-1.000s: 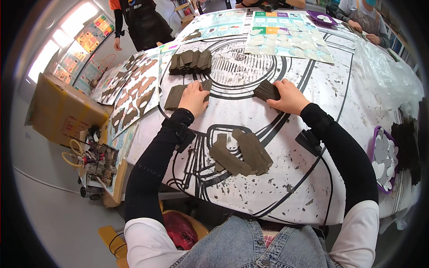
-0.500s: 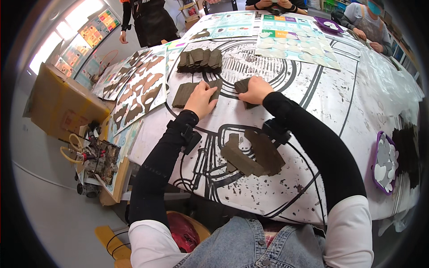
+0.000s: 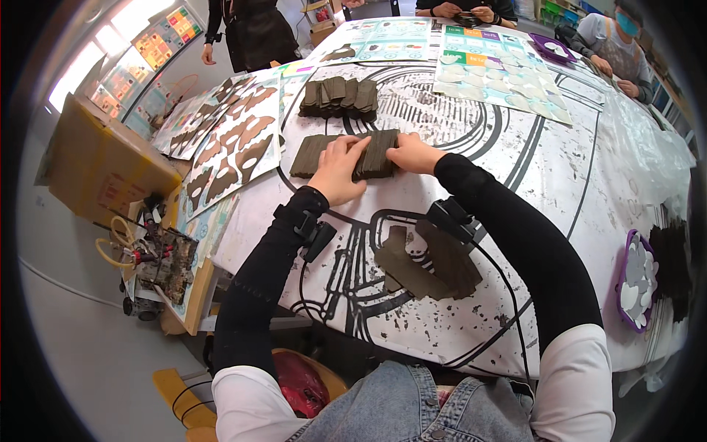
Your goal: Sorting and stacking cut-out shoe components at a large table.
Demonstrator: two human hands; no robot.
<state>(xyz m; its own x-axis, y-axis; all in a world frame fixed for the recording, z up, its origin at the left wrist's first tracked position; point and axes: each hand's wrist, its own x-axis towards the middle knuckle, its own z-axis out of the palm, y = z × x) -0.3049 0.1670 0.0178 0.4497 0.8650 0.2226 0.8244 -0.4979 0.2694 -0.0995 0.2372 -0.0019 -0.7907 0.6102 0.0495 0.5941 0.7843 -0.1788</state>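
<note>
A long row of dark brown flat pieces (image 3: 381, 156), packed on edge, lies across the table in front of me. On the row's near side rests my left hand (image 3: 341, 171), its fingers spread over the top of the pieces. At the row's right end my right hand (image 3: 414, 152) is closed against a bundle of the same pieces, now pressed up to the others. Its far fingertips are partly hidden. Behind stands another stack of dark brown pieces (image 3: 339, 99). Nearer to me, loose brown pieces (image 3: 423, 269) lie overlapping on the cloth.
Sheets with brown cut-outs (image 3: 234, 151) cover the left side beside a cardboard box (image 3: 110, 166). A sheet of white shapes (image 3: 504, 77) lies at the back. Rightward are a purple basket (image 3: 622, 302), clear plastic (image 3: 648, 144) and dark strips (image 3: 669, 261). Other people sit or stand around the table.
My right hand has moved left with its bundle, bringing it against the row and closing the gap. My left hand has shifted slightly along the row. The whole view has swung a little.
</note>
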